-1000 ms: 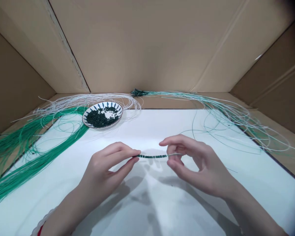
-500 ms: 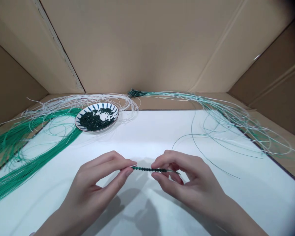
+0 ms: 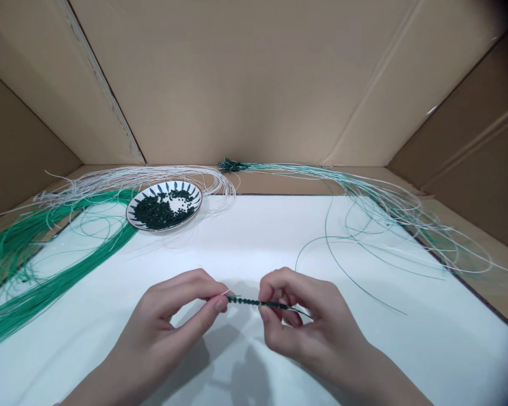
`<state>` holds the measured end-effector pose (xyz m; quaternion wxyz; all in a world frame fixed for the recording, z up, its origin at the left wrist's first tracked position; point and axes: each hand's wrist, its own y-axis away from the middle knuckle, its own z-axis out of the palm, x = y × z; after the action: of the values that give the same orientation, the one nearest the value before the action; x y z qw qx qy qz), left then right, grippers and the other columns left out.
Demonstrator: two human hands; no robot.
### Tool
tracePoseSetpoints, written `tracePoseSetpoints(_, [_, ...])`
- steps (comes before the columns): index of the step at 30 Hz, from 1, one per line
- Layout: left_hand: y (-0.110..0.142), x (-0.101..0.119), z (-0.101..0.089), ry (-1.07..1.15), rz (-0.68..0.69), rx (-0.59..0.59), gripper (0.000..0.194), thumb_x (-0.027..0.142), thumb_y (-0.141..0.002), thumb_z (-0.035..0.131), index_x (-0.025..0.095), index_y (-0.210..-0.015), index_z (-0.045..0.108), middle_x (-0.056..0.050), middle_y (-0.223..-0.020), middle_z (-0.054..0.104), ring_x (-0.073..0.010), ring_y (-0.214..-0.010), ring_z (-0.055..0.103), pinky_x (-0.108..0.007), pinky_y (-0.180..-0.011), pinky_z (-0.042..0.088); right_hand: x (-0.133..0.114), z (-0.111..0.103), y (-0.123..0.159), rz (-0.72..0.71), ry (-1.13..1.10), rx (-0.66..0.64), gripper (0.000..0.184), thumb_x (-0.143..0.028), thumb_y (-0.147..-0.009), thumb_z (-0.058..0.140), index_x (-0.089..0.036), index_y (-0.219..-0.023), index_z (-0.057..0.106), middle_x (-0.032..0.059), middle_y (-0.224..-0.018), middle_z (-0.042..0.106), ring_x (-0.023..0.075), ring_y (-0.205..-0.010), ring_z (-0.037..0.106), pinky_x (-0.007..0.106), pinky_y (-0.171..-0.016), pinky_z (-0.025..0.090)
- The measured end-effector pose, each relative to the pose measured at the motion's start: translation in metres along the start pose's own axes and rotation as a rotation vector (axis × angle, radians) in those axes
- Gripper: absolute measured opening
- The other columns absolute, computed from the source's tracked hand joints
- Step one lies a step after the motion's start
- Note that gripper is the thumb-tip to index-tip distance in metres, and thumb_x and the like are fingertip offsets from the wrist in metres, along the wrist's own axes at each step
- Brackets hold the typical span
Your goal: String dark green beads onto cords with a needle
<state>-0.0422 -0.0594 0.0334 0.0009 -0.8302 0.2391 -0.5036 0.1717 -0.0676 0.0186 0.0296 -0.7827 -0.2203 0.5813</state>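
Hold beaded strand (image 3: 245, 301) low in front of the body, suspended between both hands and, judging by shadows (image 3: 249, 372) below, raised off white board (image 3: 254, 237). Grip state: grasping at two places; with left hand (image 3: 156, 316), pinching the strand's left end between thumb and index finger; with right hand (image 3: 317, 316), pinching partway along the dark beads, leaving further beads and thin tail (image 3: 298, 311) exposed past the pinch, near the curled lower fingers. For good control of what is best judged a steadying step, draw the span straight with light tension, short of forcing beads to slip; nip with fingertips only, leaving the beads between both pinches in plain sight. Steer white thread end (image 3: 226, 291), standing out at the left fingertips, away from the beads to avoid snagging. Not discernible whether knotted at the tail: treat as loose, and tilt neither end sharply. For pose, angle both forearms inward from the lower corners, with backs of hands toward the camera, thumbs below index fingers and both pinches nearly level. Leave plate (image 3: 186, 186) of small dark beads (image 3: 152, 212) well apart, beyond the left hand.
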Motion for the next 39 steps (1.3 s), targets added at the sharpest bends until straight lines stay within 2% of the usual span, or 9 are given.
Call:
tracePoseSetpoints(8, [0.005, -0.001, 0.004, 0.105, -0.074, 0.015, 0.019, 0.019, -0.093, 0.060, 0.028, -0.088, 0.075, 0.002, -0.080, 0.070, -0.0125, -0.071, 0.064, -0.020, -0.065, 0.048, 0.004, 0.003, 0.003, 0.013, 0.016, -0.032, 0.021, -0.004, -0.074, 0.056, -0.024, -0.079, 0.049, -0.0086, -0.064, 0.039, 0.0079, -0.054, 0.034, 0.019, -0.049, 0.032])
tracePoseSetpoints(14, [0.007, -0.007, 0.007, 0.171, 0.012, 0.006, 0.028, 0.013, -0.084, 0.073, 0.032, -0.104, 0.073, 0.002, -0.084, 0.068, -0.0137, -0.077, 0.065, -0.021, -0.073, 0.051, 0.002, 0.002, 0.003, -0.026, 0.059, -0.007, 0.019, -0.006, -0.075, 0.053, -0.024, -0.079, 0.048, -0.0087, -0.062, 0.038, 0.0081, -0.053, 0.034, 0.019, -0.048, 0.032])
tracePoseSetpoints(18, [0.008, -0.007, 0.013, 0.183, 0.003, 0.019, 0.032, 0.011, -0.083, 0.074, 0.032, -0.106, 0.073, 0.001, -0.085, 0.067, -0.0141, -0.075, 0.065, -0.023, -0.073, 0.052, 0.004, 0.007, 0.004, -0.028, 0.050, -0.023, 0.021, -0.005, -0.073, 0.053, -0.025, -0.080, 0.047, -0.0088, -0.062, 0.040, 0.0083, -0.053, 0.034, 0.018, -0.047, 0.032])
tracePoseSetpoints(24, [0.011, -0.005, 0.017, 0.171, 0.009, 0.025, 0.025, 0.009, -0.086, 0.068, 0.030, -0.095, 0.078, 0.002, -0.077, 0.064, -0.0116, -0.068, 0.061, -0.020, -0.062, 0.049, 0.008, 0.011, 0.010, -0.073, 0.049, -0.030, 0.029, -0.002, -0.073, 0.058, -0.027, -0.085, 0.051, -0.0100, -0.063, 0.041, 0.0076, -0.052, 0.034, 0.016, -0.047, 0.032])
tracePoseSetpoints(31, [0.008, 0.001, 0.014, 0.117, 0.017, 0.035, 0.017, 0.007, -0.083, 0.068, 0.021, -0.091, 0.070, 0.000, -0.080, 0.066, -0.0135, -0.072, 0.062, -0.024, -0.068, 0.050, -0.002, 0.006, 0.005, -0.022, 0.037, -0.052, 0.021, -0.004, -0.076, 0.055, -0.024, -0.079, 0.051, -0.0092, -0.061, 0.043, 0.0072, -0.050, 0.037, 0.018, -0.047, 0.035])
tracePoseSetpoints(39, [0.006, 0.004, 0.011, 0.119, 0.016, 0.010, 0.018, 0.003, -0.084, 0.062, 0.020, -0.087, 0.065, 0.001, -0.079, 0.065, -0.0126, -0.072, 0.061, -0.025, -0.068, 0.050, -0.002, 0.004, 0.005, 0.025, 0.037, -0.046, 0.019, -0.006, -0.078, 0.057, -0.024, -0.078, 0.053, -0.0086, -0.060, 0.042, 0.0080, -0.049, 0.035, 0.020, -0.045, 0.031])
